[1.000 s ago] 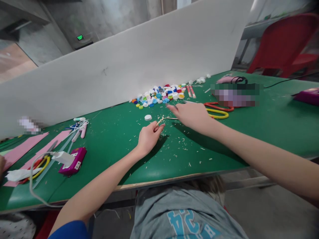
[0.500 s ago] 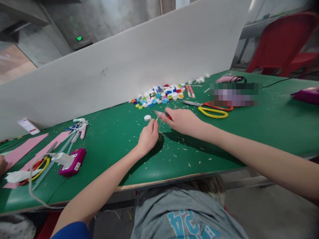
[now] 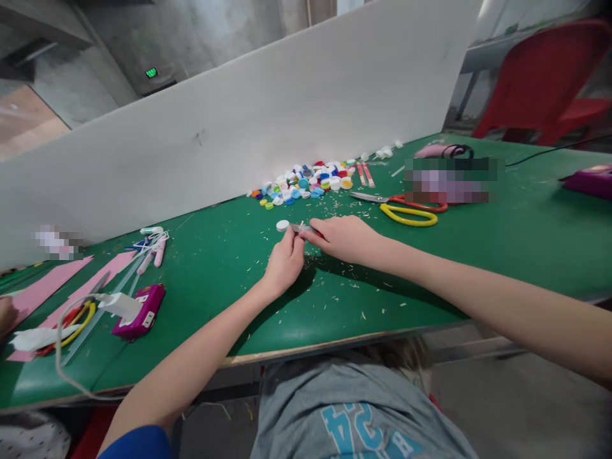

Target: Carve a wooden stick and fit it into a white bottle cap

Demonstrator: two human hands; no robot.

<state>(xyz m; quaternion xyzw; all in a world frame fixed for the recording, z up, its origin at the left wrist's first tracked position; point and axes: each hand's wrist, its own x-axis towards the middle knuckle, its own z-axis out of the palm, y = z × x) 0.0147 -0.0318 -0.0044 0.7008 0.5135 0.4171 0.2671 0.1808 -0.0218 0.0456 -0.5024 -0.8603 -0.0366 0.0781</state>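
Across the green table [image 3: 201,306], pale shavings [image 3: 351,275] lie scattered under and around both hands. White cap [image 3: 282,225] sits just beyond the left fingertips, near the knife tip. Farther back, a heap of coloured caps [image 3: 304,183] rests by the white partition [image 3: 248,121]; two red-and-white strips [image 3: 366,175] lie at its right end. Scissors [image 3: 414,215] with red and yellow handles lie beyond the right forearm. Off left: purple power strip [image 3: 139,311], pink sheets [image 3: 52,285], a co-worker's hand [image 3: 6,312] at the edge.

Left hand [image 3: 285,258]: fingertips pinched on a thin stick [image 3: 302,224], mostly hidden. Right hand [image 3: 347,239]: fingers closed round a knife [image 3: 300,228], red showing at its handle. Blade points left, long axis nearly crosswise, over the left fingertips; contact with the stick cannot be told. Only a short stick end shows, so its axis is uncertain.

Writing: light-blue "24" on the grey garment [image 3: 301,395]; lettering beside it cut off. Green lit sign [image 3: 152,72] illegible.
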